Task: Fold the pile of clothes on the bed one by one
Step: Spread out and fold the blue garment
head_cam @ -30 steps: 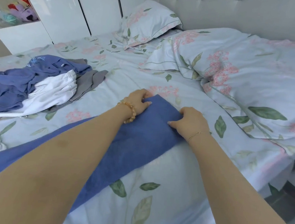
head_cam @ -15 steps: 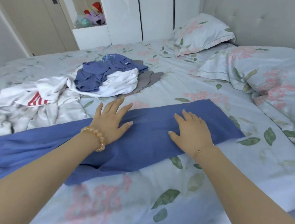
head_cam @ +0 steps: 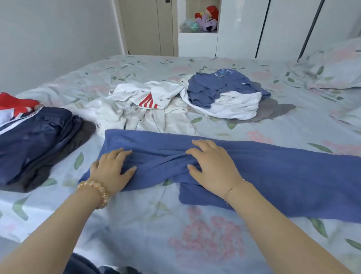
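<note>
Your left hand lay on the left end of the blue cloth, fingers bent down over its bunched edge and pressing it to the bed; whether they pinched the fabric, I could not tell. Your right hand rested just to the right of it, palm down on the middle of the cloth, fingers spread and only slightly bent, with wrinkles gathered between the two hands.

The cloth was a long band lying across the bed in front of you, flat and smooth to the right of your right hand, creased and twisted near your left, with a lower flap showing under your right wrist.

Beyond your hands, crumpled white clothes with a red-striped patch nearly touched the cloth's far edge. Further back and right sat a heap of blue, white and grey pieces. Left of your left hand lay a navy garment with white stripes and a red part. A pillow lay far to the right.
</note>
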Motion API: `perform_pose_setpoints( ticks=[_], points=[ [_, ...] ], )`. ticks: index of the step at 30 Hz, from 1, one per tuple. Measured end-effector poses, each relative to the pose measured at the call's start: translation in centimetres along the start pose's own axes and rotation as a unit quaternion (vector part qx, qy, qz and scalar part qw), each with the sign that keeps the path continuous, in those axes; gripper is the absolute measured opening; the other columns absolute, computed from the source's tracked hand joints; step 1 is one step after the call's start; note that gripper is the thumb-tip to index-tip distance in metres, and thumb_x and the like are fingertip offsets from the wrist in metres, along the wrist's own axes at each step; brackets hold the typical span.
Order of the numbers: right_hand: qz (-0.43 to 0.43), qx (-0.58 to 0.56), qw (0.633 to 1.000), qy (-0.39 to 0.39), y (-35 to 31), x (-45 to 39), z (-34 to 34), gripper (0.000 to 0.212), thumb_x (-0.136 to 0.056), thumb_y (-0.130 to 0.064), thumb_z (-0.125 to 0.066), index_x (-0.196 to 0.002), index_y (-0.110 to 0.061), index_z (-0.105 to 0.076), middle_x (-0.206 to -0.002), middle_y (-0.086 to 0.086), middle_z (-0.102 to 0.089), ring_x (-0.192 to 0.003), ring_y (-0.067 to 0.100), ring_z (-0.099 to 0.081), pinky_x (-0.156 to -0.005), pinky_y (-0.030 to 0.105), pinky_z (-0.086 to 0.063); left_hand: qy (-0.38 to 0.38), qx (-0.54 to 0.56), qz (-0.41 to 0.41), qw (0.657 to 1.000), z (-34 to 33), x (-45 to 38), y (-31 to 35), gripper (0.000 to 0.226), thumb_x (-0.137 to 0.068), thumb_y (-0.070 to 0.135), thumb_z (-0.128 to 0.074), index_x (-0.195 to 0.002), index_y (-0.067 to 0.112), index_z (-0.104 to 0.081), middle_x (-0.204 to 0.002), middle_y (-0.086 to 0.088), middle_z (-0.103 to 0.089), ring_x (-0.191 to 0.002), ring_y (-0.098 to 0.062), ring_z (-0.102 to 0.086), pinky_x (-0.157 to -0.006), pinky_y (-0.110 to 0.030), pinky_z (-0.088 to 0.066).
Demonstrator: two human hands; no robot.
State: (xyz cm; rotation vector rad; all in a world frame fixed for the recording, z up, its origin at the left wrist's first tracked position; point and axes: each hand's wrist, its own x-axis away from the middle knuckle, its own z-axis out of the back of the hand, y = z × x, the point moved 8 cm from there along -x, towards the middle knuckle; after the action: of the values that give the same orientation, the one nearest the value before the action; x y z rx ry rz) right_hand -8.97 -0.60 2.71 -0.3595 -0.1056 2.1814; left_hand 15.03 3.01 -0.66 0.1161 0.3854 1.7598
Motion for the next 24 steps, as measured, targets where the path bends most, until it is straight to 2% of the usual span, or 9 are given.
perform_pose_setpoints(
  ticks=[5, 10, 12, 15, 17, 19, 20, 22, 24],
  points=[
    [0.097, -0.014, 0.995, -0.021, -6.0, -1.9, -3.0, 0.04, -0.097, -0.032, -0.052, -0.136, -0.023, -0.052, -0.15, -0.005, -0.038, -0.137, 0.014, -0.031, -0.109, 0.032, -0.028, -0.038, 0.146, 0.005, 0.988, 2.5, 0.4, -6.5, 0.037, -0.09, 0.015, -0.064, -0.126, 0.017, -0.058, -0.124, 0.0, -0.056, -0.112, -0.014, -0.051, -0.094, -0.02, -0.032],
    [0.162, -0.035, 0.983, -0.081, -11.8, -5.0, -6.9, 0.052, -0.095, -0.038, -0.056, -0.143, -0.025, -0.044, -0.148, -0.006, -0.04, -0.136, 0.014, -0.033, -0.109, 0.03, -0.027, -0.092, 0.246, 0.054, 0.963, 2.6, 1.0, -12.9, 0.024, -0.09, 0.016, -0.064, -0.113, 0.021, -0.067, -0.116, 0.005, -0.064, -0.109, -0.011, -0.058, -0.09, -0.022, -0.04],
    [0.197, -0.02, 0.975, -0.098, -14.2, -6.4, -8.1, 0.053, -0.092, -0.039, -0.06, -0.141, -0.025, -0.046, -0.143, -0.005, -0.046, -0.13, 0.016, -0.04, -0.106, 0.033, -0.031, -0.094, 0.26, 0.034, 0.96, 2.8, 0.9, -13.4, 0.031, -0.09, 0.006, -0.062, -0.115, 0.024, -0.066, -0.119, 0.007, -0.06, -0.11, -0.011, -0.055, -0.09, -0.022, -0.04],
    [0.252, 0.017, 0.963, -0.093, -17.1, -7.7, -8.8, 0.025, -0.091, -0.027, -0.059, -0.114, -0.023, -0.066, -0.108, -0.004, -0.066, -0.099, 0.02, -0.057, -0.089, 0.038, -0.042, -0.091, 0.255, 0.005, 0.963, 3.1, 0.9, -13.0, 0.045, -0.087, 0.0, -0.064, -0.107, 0.041, -0.063, -0.11, 0.011, -0.054, -0.104, -0.012, -0.052, -0.088, -0.023, -0.043],
    [0.23, -0.036, 0.97, -0.077, -17.1, -8.8, -7.7, 0.014, -0.09, -0.016, -0.056, -0.095, -0.017, -0.069, -0.087, -0.003, -0.067, -0.08, 0.019, -0.057, -0.077, 0.041, -0.045, -0.124, 0.269, -0.013, 0.955, 2.8, 0.7, -12.8, 0.061, -0.087, -0.005, -0.06, -0.1, 0.054, -0.06, -0.103, 0.011, -0.054, -0.091, -0.003, -0.054, -0.076, -0.013, -0.046],
    [0.152, -0.163, 0.972, -0.07, -15.9, -10.3, -5.7, 0.013, -0.094, -0.014, -0.054, -0.091, -0.01, -0.066, -0.081, -0.001, -0.065, -0.072, 0.017, -0.054, -0.072, 0.037, -0.047, -0.171, 0.269, -0.028, 0.948, 2.1, 0.5, -12.6, 0.054, -0.087, -0.008, -0.055, -0.115, 0.038, -0.057, -0.107, 0.001, -0.058, -0.085, 0.001, -0.056, -0.065, -0.009, -0.046],
    [0.116, -0.236, 0.962, -0.069, -15.4, -11.1, -4.5, 0.013, -0.096, -0.013, -0.053, -0.09, -0.007, -0.064, -0.08, 0.0, -0.063, -0.07, 0.014, -0.052, -0.071, 0.031, -0.046, -0.179, 0.266, -0.024, 0.947, 2.0, 0.4, -12.6, 0.051, -0.087, -0.005, -0.057, -0.12, 0.032, -0.053, -0.114, -0.003, -0.057, -0.093, -0.005, -0.056, -0.067, -0.009, -0.047],
    [0.064, -0.345, 0.933, -0.078, -14.8, -12.9, -2.5, 0.017, -0.099, -0.011, -0.05, -0.088, -0.003, -0.061, -0.08, -0.001, -0.058, -0.072, 0.007, -0.05, -0.07, 0.022, -0.041, -0.172, 0.274, 0.01, 0.946, 1.6, -0.3, -13.2, 0.065, -0.078, 0.01, -0.07, -0.132, 0.035, -0.044, -0.13, -0.003, -0.047, -0.119, -0.015, -0.048, -0.086, -0.018, -0.047],
    [0.022, -0.407, 0.909, -0.091, -14.2, -15.1, -1.3, 0.02, -0.1, -0.013, -0.049, -0.095, 0.001, -0.061, -0.088, 0.003, -0.059, -0.083, 0.01, -0.053, -0.078, 0.025, -0.041, -0.16, 0.308, 0.033, 0.937, 1.3, -0.9, -13.2, 0.081, -0.059, 0.034, -0.076, -0.131, 0.047, -0.042, -0.135, 0.006, -0.038, -0.133, -0.016, -0.036, -0.108, -0.03, -0.036]
  ],
)
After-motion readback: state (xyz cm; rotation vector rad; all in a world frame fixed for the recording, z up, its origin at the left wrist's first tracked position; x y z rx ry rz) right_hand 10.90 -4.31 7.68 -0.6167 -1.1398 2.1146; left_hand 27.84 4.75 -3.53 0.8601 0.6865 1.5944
